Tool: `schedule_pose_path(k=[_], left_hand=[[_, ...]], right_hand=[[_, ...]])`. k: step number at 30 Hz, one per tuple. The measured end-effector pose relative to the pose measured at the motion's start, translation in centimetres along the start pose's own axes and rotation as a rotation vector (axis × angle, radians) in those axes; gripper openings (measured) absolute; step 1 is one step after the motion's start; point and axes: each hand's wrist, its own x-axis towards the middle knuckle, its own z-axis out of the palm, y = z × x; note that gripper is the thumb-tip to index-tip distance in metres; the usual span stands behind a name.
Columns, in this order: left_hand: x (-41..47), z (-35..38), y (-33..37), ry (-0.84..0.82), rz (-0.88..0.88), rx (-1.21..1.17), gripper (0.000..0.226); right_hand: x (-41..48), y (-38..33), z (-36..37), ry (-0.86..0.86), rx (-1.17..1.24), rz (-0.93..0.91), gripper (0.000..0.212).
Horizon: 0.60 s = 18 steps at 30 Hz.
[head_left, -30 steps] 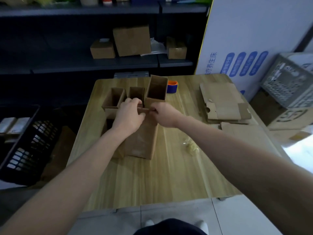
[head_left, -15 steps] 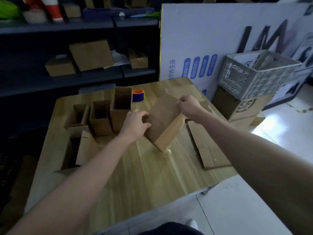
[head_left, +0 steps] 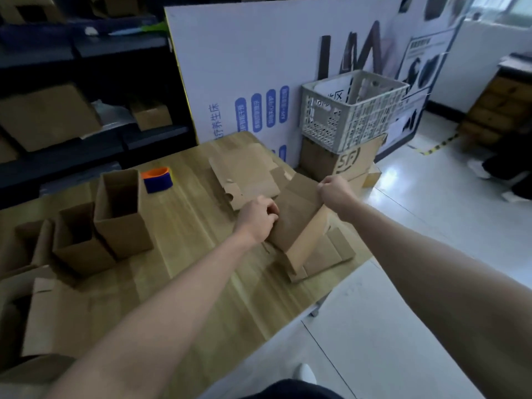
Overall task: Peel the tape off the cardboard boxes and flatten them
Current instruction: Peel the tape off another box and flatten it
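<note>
Two hands on one cardboard box (head_left: pixel 299 223), only the head view to go by. That box sits tilted at the right side of the tabletop (head_left: pixel 184 254), leaning over a pile of flattened cardboard (head_left: pixel 325 254) right at the right edge. The left hand (head_left: pixel 257 217) is curled against the box's near-left face, fingers folded in, so I can't really tell what they're pinching, if anything. The right hand (head_left: pixel 335 192) is closed over the box's top far corner; its fingertips are hidden behind the cardboard. Any tape on the box is too blurry to make out.

Another flattened sheet (head_left: pixel 244 174) lies just beyond the box, partly covered by it. An orange and blue tape roll (head_left: pixel 157 180) sits farther left, well apart from the hands. At the left, three open boxes (head_left: pixel 121 208) stand upright in a row, touching each other, and more cardboard near the left edge is cut off by the frame and smeared.

Room-wise, the middle of the tabletop between the upright boxes and the held box is bare wood. Right of the tabletop it's open floor, with a grey crate (head_left: pixel 354 108) stacked on a printed box further back.
</note>
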Motion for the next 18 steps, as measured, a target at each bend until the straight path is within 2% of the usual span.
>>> schedule_pose_path(k=[3,5,6,8,10,11,14,18], left_hand=[[1.2,1.9,0.6,-0.057,0.022,0.054,0.018],[2.0,2.9,0.7,-0.085,0.018,0.071,0.025],[2.3,3.3,0.8,-0.092,0.016,0.068,0.025],[3.0,3.8,1.1,-0.101,0.02,0.064,0.023],[3.7,4.2,1.5,-0.099,0.031,0.061,0.019],[3.9,4.4,1.8,-0.096,0.031,0.06,0.018],[4.3,5.0,2.2,-0.079,0.014,0.06,0.017],[4.1,5.2,1.8,-0.024,-0.036,0.074,0.019]], right_hand=[[1.2,2.5,-0.6,-0.004,0.059,0.051,0.015],[1.9,4.2,-0.7,-0.044,-0.01,0.045,0.017],[2.4,4.8,-0.9,-0.074,-0.124,0.012,0.024],[3.1,5.3,-1.4,-0.156,-0.428,-0.13,0.055],[3.5,4.7,-1.9,-0.293,-0.656,-0.317,0.085],[3.6,4.1,-2.1,-0.369,-0.739,-0.391,0.093],[4.2,3.3,-2.0,-0.515,-0.866,-0.474,0.096],[5.1,3.2,-1.5,-0.642,-0.895,-0.41,0.113]])
